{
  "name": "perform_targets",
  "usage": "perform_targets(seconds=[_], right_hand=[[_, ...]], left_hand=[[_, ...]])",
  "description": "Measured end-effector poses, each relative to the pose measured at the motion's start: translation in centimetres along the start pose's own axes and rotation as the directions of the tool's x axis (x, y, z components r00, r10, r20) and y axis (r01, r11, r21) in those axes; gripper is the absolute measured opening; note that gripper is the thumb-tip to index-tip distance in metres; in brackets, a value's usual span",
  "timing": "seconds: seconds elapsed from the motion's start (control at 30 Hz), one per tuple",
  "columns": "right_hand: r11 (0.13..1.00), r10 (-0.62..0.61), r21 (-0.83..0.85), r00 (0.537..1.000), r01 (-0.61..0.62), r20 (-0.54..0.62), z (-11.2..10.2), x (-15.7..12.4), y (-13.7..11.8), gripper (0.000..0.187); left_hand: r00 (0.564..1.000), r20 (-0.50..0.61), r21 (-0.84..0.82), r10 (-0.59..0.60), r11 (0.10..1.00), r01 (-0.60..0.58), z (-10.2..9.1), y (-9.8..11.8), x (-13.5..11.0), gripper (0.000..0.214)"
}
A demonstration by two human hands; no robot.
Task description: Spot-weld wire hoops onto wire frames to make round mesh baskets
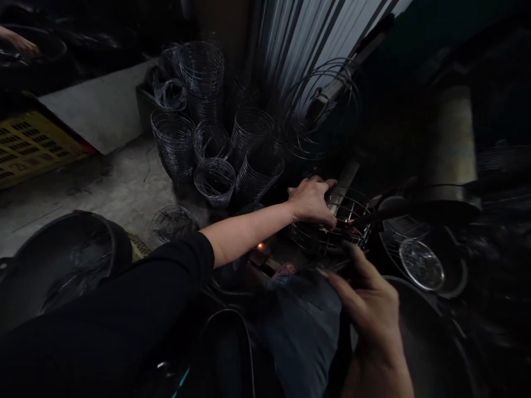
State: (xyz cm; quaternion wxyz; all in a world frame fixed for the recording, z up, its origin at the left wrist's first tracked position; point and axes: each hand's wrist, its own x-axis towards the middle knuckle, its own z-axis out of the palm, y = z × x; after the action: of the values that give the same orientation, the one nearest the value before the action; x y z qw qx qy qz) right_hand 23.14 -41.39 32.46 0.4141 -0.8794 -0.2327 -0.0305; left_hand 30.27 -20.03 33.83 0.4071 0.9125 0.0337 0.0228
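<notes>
My left hand (312, 200) reaches forward with a black sleeve behind it and grips the rim of a round wire cage (334, 224) that sits under a dark machine arm (398, 213). My right hand (367, 307) is nearer to me, fingers stretched and slightly curled toward the cage's near side, holding nothing that I can make out; its fingertips are blurred. A wire grille with a shiny round centre disc (421, 264) lies just right of the cage.
Several stacks of wire rings (213, 143) stand on the concrete floor ahead. A large dark tub (62, 260) sits at left, a yellow crate (33, 143) beyond it. Another person's hand (19, 41) shows at top left. Dark machinery fills the right.
</notes>
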Motion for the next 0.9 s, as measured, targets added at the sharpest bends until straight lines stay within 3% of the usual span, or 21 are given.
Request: perform_targets(seconds=[0.1, 0.2, 0.3, 0.37, 0.47, 0.57, 0.63, 0.73, 0.8, 0.9], right_hand=[[0.995, 0.093, 0.011, 0.991, -0.095, 0.097, 0.3, -2.3, 0.8, 0.049], [0.995, 0.096, 0.012, 0.979, -0.100, 0.181, 0.0, -4.0, 1.1, 0.039], [1.000, -0.014, 0.007, 0.982, 0.013, 0.189, -0.4, -4.3, -0.1, 0.033], [0.995, -0.094, -0.012, 0.981, 0.098, 0.171, -0.5, -3.8, -1.7, 0.031], [0.994, -0.109, 0.037, 0.972, 0.103, 0.208, -0.6, -3.0, -3.9, 0.034], [0.972, 0.052, 0.205, 0.959, -0.113, 0.280, -0.2, -3.0, -4.7, 0.032], [0.906, 0.176, 0.317, 0.931, -0.281, 0.320, 0.1, -3.5, -4.5, 0.031], [0.824, 0.258, 0.397, 0.892, -0.404, 0.372, 0.5, -4.4, -4.1, 0.035], [0.857, 0.247, 0.356, 0.904, -0.372, 0.350, 0.5, -4.9, -4.4, 0.037], [0.960, 0.110, 0.217, 0.952, -0.177, 0.287, 0.2, -5.1, -5.7, 0.043]], left_hand=[[0.994, 0.057, -0.084, 0.089, 0.993, -0.084, 0.4, -2.4, 0.0, 0.133], [0.996, 0.079, -0.348, 0.035, 0.937, -0.006, 1.8, -6.2, -0.8, 0.149], [0.994, 0.103, -0.642, -0.040, 0.761, 0.097, 3.3, -8.9, -1.8, 0.121], [0.996, 0.057, -0.700, -0.074, 0.708, 0.093, 3.4, -9.4, -2.6, 0.107], [0.995, -0.067, -0.628, -0.074, 0.778, 0.015, 2.2, -8.9, -4.5, 0.109], [0.993, -0.119, -0.514, 0.024, 0.854, -0.082, 0.3, -8.0, -7.3, 0.106], [0.990, -0.125, -0.436, 0.069, 0.892, -0.118, -0.5, -7.6, -9.0, 0.104], [0.990, -0.116, -0.342, 0.085, 0.932, -0.120, -0.7, -7.2, -10.6, 0.103], [0.992, -0.098, -0.302, 0.084, 0.947, -0.110, -0.4, -6.9, -11.1, 0.102], [0.989, -0.088, -0.248, 0.117, 0.959, -0.136, -0.1, -6.2, -11.5, 0.103]])
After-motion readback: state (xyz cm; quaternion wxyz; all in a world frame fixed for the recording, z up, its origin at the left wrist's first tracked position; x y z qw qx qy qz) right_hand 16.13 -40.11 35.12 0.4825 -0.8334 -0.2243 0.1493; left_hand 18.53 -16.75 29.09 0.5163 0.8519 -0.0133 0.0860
